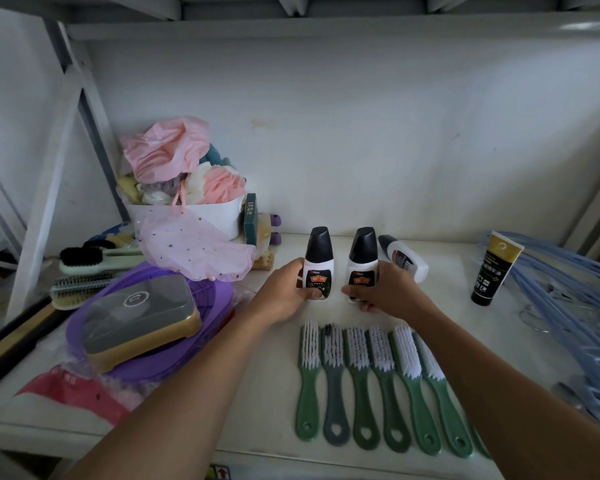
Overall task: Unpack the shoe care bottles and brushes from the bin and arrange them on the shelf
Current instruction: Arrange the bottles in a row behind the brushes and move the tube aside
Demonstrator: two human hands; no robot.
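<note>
Two white shoe polish bottles with black caps stand upright on the white shelf (465, 327). My left hand (284, 296) grips the left bottle (317, 261) and my right hand (385, 289) grips the right bottle (361, 261). A third bottle of the same kind (404, 258) lies on its side just behind my right hand. Several green and grey brushes with white bristles (378, 382) lie in a row in front of my hands, handles toward me. A black and gold tube (496, 268) stands upside down on its cap at the right.
A purple basin holding a grey and tan lidded case (142, 320) sits at the left, with brushes (84, 268) behind it. A white basket of bath puffs (187, 195) stands at the back left. Blue hangers (568, 306) lie along the right edge.
</note>
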